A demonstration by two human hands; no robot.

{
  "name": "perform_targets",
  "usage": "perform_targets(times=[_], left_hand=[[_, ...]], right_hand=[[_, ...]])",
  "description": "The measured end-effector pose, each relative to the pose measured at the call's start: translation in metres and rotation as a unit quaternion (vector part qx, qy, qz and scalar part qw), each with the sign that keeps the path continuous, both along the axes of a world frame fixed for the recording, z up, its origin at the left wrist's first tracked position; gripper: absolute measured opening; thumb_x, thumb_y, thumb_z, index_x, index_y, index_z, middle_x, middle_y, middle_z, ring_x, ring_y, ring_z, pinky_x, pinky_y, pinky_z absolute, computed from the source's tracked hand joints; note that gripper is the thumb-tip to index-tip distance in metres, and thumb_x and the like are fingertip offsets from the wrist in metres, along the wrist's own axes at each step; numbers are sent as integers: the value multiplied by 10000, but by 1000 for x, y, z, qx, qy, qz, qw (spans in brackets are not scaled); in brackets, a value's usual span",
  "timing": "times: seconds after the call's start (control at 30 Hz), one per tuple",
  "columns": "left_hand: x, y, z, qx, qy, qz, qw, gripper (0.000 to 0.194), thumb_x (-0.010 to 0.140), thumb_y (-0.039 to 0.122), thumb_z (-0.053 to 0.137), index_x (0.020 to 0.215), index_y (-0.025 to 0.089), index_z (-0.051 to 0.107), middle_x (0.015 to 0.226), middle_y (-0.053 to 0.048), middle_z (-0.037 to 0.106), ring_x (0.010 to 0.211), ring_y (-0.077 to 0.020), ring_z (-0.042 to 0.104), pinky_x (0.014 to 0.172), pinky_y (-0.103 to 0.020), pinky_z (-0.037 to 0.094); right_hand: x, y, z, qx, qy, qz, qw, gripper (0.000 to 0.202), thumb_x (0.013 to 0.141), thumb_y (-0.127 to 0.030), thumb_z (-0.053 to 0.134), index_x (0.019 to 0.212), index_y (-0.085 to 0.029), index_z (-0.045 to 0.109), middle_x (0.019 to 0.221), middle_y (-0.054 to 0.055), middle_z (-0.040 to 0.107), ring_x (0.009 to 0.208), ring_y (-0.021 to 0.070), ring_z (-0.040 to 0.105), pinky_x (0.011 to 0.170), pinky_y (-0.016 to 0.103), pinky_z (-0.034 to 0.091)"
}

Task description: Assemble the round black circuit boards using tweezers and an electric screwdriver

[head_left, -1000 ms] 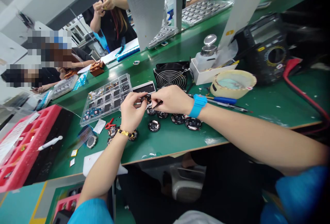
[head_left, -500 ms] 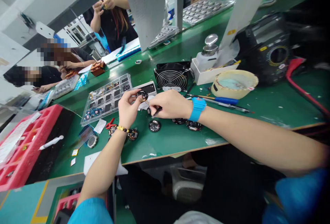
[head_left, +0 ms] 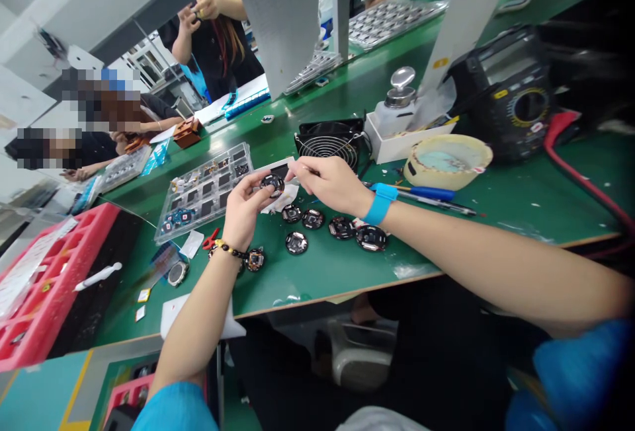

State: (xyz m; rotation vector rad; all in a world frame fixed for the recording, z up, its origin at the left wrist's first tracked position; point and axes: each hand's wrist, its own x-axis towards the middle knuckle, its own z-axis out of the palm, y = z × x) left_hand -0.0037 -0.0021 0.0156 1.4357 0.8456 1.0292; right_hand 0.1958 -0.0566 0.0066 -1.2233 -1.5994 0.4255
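Observation:
My left hand is raised over the green bench, its thumb and fingers closed on a small round black housing with parts inside. Just right of it, my right hand is closed in a pinch. Only a short dark bit of a thin tool shows at its fingers; the rest is hidden. Below the hands lie several more round black housings, among them one at the front and a larger one under my right wrist. A copper-coloured round assembly lies beside my left wrist.
A clear compartment tray of small parts stands left, near red-handled pliers. Behind my hands are a black fan and a white box with a pump bottle. A cream bowl stands right. Co-workers sit and stand across the bench.
My right hand has lifted up and away from the housing in my left hand, uncovering several housings on the bench. The left hand stays nearly in place.

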Motion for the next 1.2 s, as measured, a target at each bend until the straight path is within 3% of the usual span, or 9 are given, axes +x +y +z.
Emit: perform_targets(times=[0.17, 0.53, 1.2], left_hand=[[1, -2, 4, -27, -34, -15, 999, 330, 700, 216, 873, 1019, 197, 791, 1064, -41, 747, 913, -144, 714, 817, -262, 633], [2, -1, -6, 66, -24, 39, 997, 276, 721, 259, 872, 935, 188, 713, 979, -28, 734, 858, -134, 689, 784, -259, 583], [2, -2, -13, 137, 20, 61, 989, 228, 812, 282, 824, 971, 192, 686, 988, -37, 723, 937, -169, 689, 878, -310, 569]], right_hand=[[-2, 3, 0, -52, 23, 16, 998, 356, 992, -430, 558, 951, -160, 786, 688, 4, 645, 667, 146, 534, 679, 286, 356], [-9, 2, -7, -64, 34, 30, 997, 355, 920, -399, 648, 1111, -170, 841, 817, 35, 753, 706, 162, 593, 688, 290, 412], [-10, 1, -4, -79, 52, 52, 994, 420, 952, -475, 584, 1000, -140, 833, 561, -25, 533, 606, 143, 471, 653, 291, 379]])
